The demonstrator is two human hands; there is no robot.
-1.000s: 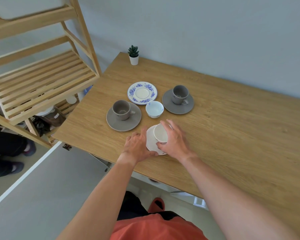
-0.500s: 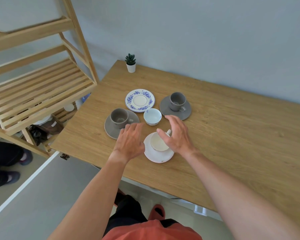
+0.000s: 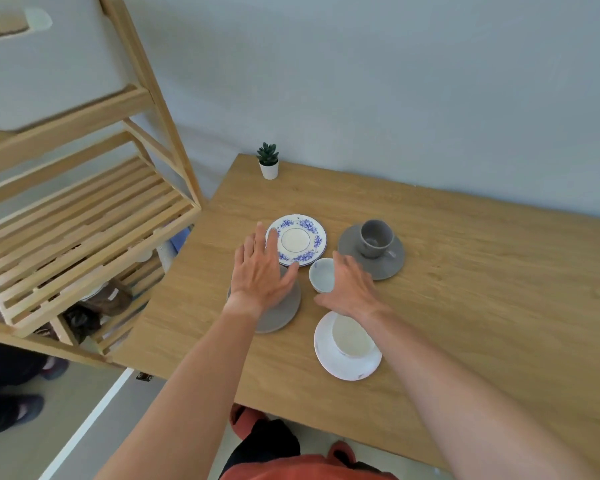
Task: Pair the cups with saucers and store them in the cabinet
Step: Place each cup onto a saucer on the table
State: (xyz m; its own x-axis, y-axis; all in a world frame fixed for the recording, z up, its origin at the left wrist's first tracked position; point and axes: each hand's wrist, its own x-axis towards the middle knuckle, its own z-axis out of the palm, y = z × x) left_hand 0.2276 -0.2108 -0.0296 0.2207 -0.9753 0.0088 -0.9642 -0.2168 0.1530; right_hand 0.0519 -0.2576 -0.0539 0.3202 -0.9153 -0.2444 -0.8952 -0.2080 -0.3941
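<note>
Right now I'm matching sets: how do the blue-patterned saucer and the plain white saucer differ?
The blue-patterned saucer has a blue floral rim and lies bare, farther back on the table; the plain white saucer has no such pattern, already carries a white cup, and sits nearer the front edge. Both are round and flat on the wood.

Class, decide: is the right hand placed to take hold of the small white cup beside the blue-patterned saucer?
Probably yes. The right hand is open right beside the small white cup, with nothing between them.
</note>
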